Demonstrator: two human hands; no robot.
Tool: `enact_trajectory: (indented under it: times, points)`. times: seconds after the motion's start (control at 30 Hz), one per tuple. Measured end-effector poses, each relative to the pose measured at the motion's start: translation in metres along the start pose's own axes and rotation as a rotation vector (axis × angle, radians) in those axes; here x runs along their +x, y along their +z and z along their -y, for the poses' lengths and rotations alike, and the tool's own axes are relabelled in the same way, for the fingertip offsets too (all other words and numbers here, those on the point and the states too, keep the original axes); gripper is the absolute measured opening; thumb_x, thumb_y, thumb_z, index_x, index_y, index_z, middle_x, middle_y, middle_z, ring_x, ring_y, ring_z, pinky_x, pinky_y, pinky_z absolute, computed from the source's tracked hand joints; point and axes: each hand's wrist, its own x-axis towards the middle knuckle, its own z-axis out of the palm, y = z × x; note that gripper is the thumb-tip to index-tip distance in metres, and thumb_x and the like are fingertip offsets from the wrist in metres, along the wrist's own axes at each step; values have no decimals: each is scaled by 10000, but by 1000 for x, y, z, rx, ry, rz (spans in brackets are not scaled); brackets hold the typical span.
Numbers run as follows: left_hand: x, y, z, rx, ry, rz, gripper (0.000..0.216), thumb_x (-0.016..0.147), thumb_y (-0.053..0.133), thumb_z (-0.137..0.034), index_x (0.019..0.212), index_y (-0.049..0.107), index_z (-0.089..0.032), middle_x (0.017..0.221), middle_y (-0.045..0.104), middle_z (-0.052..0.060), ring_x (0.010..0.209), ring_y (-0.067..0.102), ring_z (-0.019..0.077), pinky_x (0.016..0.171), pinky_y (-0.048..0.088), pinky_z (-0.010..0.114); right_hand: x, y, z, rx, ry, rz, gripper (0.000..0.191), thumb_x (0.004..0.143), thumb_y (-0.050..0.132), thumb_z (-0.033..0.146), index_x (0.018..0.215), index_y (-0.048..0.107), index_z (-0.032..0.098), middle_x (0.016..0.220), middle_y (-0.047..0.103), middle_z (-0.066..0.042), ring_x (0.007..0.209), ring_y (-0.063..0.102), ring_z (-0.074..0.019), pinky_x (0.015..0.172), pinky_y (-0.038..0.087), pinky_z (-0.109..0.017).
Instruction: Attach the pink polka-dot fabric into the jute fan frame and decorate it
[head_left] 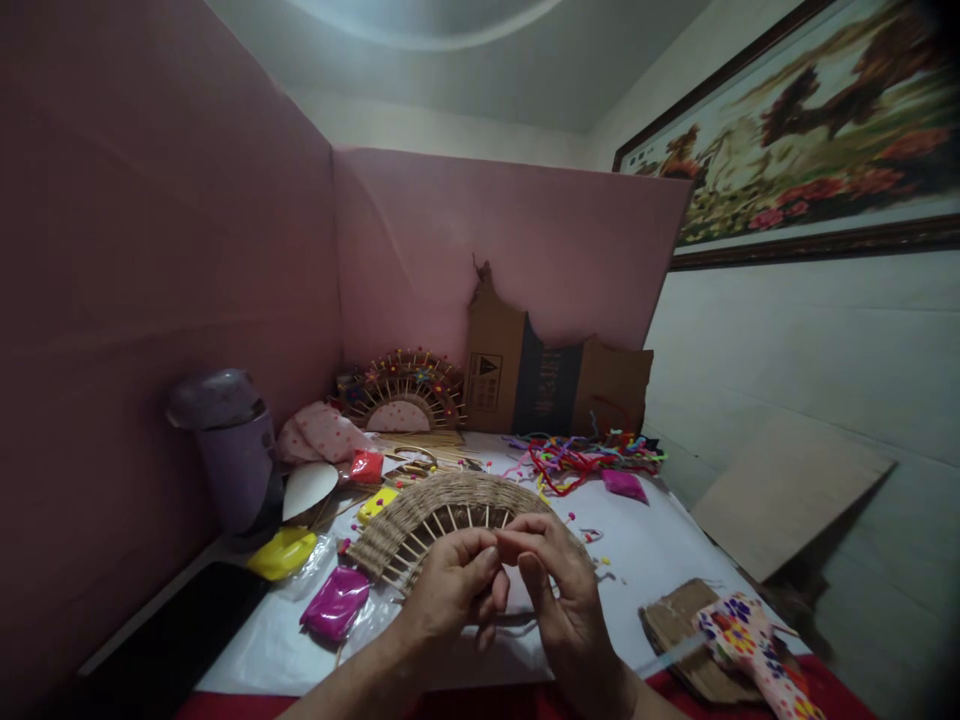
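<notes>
My left hand (455, 588) is closed, its thumb and index finger pinched together. The fingertips of my right hand (559, 592) meet them from the other side, curled in a pinch. Whatever lies between the fingertips is too small or hidden to make out. Just behind and below both hands lies a fan-shaped piece of woven twine (465, 490) on thin sticks, partly covered by them. Small coloured balls sit around its outer edge. A magenta packet (336, 604) rests left of my left hand, and a yellow packet (377, 505) is by the fan's upper left.
A finished-looking decorated fan (401, 416) stands at the back beside torn cardboard (495, 375). Tangled pipe cleaners (562, 465) lie at the back right. On the left are a purple bin (238, 465) and a black slab (172, 630); front right holds a cardboard piece (671, 630) and floral-wrapped item (739, 630).
</notes>
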Motion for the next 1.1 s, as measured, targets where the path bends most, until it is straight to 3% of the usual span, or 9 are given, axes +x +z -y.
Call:
enact_trajectory:
  times: [0.1,0.27,0.37,0.57,0.83,0.93,1.1]
  points:
    - [-2,2,-2,77,-21,-81,379,689,658,-500,633,532,-147,361,505,-48,219,283,27,229,258,141,-1,-1,0,2,-7,2,262,924,388,233,1055,615,254,915,564,-46,865,557,-167,728,467,-288]
    - [-4,4,-2,142,-64,-167,393,660,680,-498,578,536,-142,326,503,-33,204,308,38,222,254,143,-3,-3,0,24,7,11,262,926,381,238,1055,609,250,926,548,-48,884,542,-171,746,453,-299]
    - [-2,1,2,113,-48,-156,411,680,651,-530,616,554,-136,339,514,-33,205,331,45,221,262,147,-4,-3,-1,32,14,-3,268,928,373,233,1043,614,249,925,538,-49,895,531,-173,760,444,-305]
    - [2,-2,0,6,29,-117,394,697,664,-497,747,605,-111,524,597,-10,338,445,48,344,432,184,-5,-3,-4,-12,31,-46,271,925,370,237,1027,621,244,969,510,-60,959,502,-194,807,423,-344]
    - [3,-5,2,-76,70,-142,379,633,767,-320,909,600,-122,658,657,14,457,527,80,474,505,251,-8,-3,-7,-12,46,-72,253,919,379,237,990,621,249,985,493,-51,964,498,-195,805,410,-354]
    - [3,-6,4,-66,91,-122,365,667,736,-353,916,601,-124,604,623,-15,434,517,73,452,488,230,-8,-3,-7,-4,55,-66,257,920,373,230,995,618,253,997,485,-49,979,488,-193,823,399,-357]
    - [1,-4,2,75,60,-83,317,675,712,-393,769,606,-109,537,642,12,328,437,46,341,416,184,-7,-3,-6,0,50,-66,252,918,381,218,995,618,258,988,483,-41,977,482,-183,817,398,-339]
